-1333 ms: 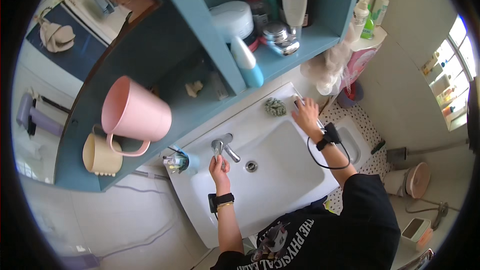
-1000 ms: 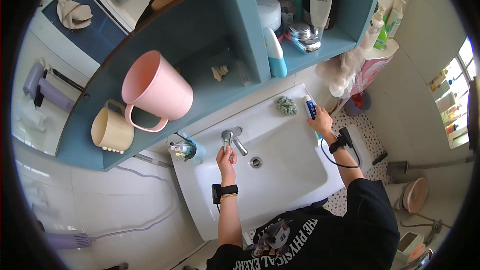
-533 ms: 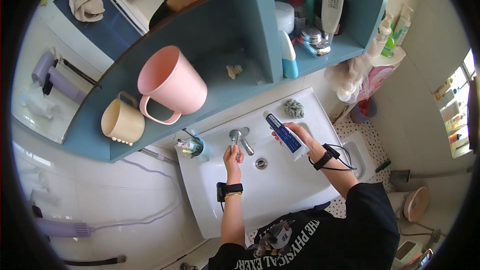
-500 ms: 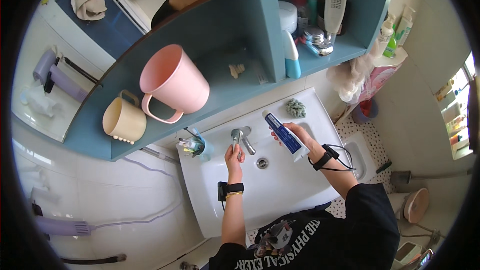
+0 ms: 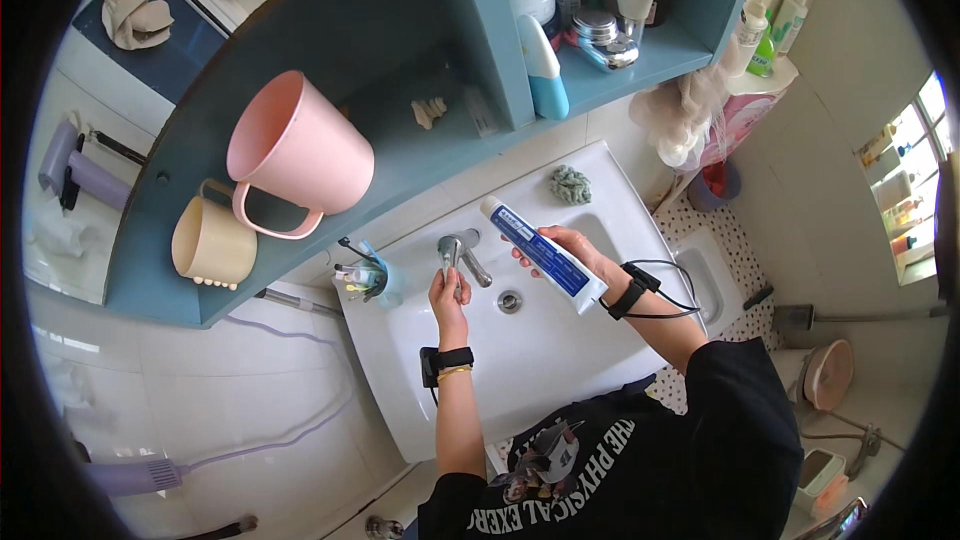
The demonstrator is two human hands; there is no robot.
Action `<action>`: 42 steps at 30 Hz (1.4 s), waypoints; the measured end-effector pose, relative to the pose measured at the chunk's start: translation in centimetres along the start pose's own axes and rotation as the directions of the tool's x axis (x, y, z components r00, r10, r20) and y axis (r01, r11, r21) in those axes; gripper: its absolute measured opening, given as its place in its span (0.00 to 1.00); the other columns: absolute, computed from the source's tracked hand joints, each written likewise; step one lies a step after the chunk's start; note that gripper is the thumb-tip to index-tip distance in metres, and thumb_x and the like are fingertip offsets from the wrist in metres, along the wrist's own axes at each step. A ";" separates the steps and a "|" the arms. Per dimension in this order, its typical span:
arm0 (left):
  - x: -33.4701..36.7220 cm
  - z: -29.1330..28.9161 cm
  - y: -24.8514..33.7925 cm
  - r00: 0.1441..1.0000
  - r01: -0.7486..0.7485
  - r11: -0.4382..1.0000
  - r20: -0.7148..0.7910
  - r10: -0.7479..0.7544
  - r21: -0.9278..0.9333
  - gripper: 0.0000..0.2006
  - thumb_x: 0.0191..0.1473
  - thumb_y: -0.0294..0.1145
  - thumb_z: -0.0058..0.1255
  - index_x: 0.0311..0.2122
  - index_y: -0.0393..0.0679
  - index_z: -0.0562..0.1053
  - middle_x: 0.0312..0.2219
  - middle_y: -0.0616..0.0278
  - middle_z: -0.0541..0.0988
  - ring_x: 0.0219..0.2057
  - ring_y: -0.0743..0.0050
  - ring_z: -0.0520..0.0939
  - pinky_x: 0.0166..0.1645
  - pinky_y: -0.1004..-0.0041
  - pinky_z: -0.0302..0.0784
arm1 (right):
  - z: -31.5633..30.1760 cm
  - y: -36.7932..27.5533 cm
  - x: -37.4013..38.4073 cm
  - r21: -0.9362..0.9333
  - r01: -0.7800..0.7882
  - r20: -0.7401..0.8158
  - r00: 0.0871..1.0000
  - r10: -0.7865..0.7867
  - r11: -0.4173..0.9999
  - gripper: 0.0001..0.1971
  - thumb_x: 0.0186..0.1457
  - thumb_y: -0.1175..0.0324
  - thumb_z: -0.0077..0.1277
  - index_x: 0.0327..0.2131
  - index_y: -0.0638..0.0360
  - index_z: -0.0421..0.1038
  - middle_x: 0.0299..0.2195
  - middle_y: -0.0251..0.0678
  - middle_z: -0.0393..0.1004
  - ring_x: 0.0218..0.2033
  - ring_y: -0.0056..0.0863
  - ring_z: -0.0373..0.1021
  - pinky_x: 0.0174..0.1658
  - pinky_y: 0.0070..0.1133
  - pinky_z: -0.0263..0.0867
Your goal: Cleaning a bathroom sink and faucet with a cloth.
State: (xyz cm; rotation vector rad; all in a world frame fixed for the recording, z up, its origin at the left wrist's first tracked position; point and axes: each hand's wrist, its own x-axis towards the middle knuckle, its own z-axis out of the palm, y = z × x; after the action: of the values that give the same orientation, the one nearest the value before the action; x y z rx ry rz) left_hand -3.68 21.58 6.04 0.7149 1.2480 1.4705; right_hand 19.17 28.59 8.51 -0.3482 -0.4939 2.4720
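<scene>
My right hand (image 5: 575, 248) is wrapped around a blue and white toothpaste tube (image 5: 545, 255), its narrow capped end tilted up to the left above the white sink (image 5: 540, 355). The fingers of my left hand (image 5: 449, 298) are closed on the lever of the chrome faucet (image 5: 475, 262) at the back of the basin. No running water can be made out. Left of the faucet stands a light-blue cup (image 5: 390, 285) holding toothbrushes.
Above the sink runs a blue shelf (image 5: 400, 175) with a pink mug (image 5: 305, 150), a cream mug (image 5: 213, 240) and several toiletries. A grey-green scrunchie-like bundle (image 5: 570, 185) lies on the sink's back rim. A purple hair dryer (image 5: 135, 477) is at the lower left.
The view has shifted, so the shelf and sink sit further left and higher. My left hand stays at the faucet lever, and the tube stays in my right hand, showing more of its printed side.
</scene>
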 end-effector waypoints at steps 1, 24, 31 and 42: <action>-0.1 0.2 0.1 1.000 0.000 1.000 0.004 0.000 -0.008 0.11 0.54 0.38 0.44 0.24 0.44 0.65 0.15 0.70 0.64 0.12 0.84 0.60 0.18 0.82 0.52 | -0.1 0.0 0.0 0.007 0.001 0.006 1.000 -0.001 1.000 0.21 0.54 0.60 0.41 0.47 0.64 0.61 0.37 0.40 0.71 0.33 0.23 0.69 0.34 0.19 0.67; -0.2 0.6 0.1 1.000 -0.004 1.000 -0.010 0.004 -0.014 0.13 0.54 0.40 0.45 0.23 0.44 0.64 0.12 0.70 0.62 0.12 0.85 0.60 0.17 0.83 0.51 | -0.4 0.8 0.0 0.135 -0.029 0.148 0.989 0.008 0.990 0.27 0.49 0.62 0.46 0.51 0.64 0.55 0.39 0.43 0.69 0.37 0.28 0.68 0.37 0.22 0.67; -0.1 0.1 -0.1 1.000 0.006 1.000 0.004 -0.005 -0.022 0.11 0.53 0.39 0.46 0.26 0.43 0.66 0.15 0.70 0.64 0.12 0.84 0.61 0.18 0.82 0.53 | -1.3 0.8 0.3 0.083 -0.051 0.042 0.998 0.047 0.995 0.24 0.51 0.60 0.46 0.49 0.63 0.58 0.41 0.44 0.68 0.39 0.30 0.68 0.38 0.23 0.67; -0.2 0.1 -0.1 1.000 0.015 1.000 0.014 -0.015 0.004 0.12 0.54 0.40 0.44 0.25 0.44 0.64 0.14 0.69 0.64 0.12 0.84 0.60 0.18 0.82 0.52 | -1.8 1.8 8.0 0.469 0.055 -0.375 0.916 0.142 0.881 0.23 0.50 0.58 0.51 0.41 0.67 0.60 0.37 0.45 0.67 0.41 0.33 0.67 0.43 0.17 0.69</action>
State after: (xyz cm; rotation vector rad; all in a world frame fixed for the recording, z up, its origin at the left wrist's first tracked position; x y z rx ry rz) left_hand -3.51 21.40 6.00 0.7161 1.2426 1.4493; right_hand 12.57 32.42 5.04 -0.6439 0.2935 2.3720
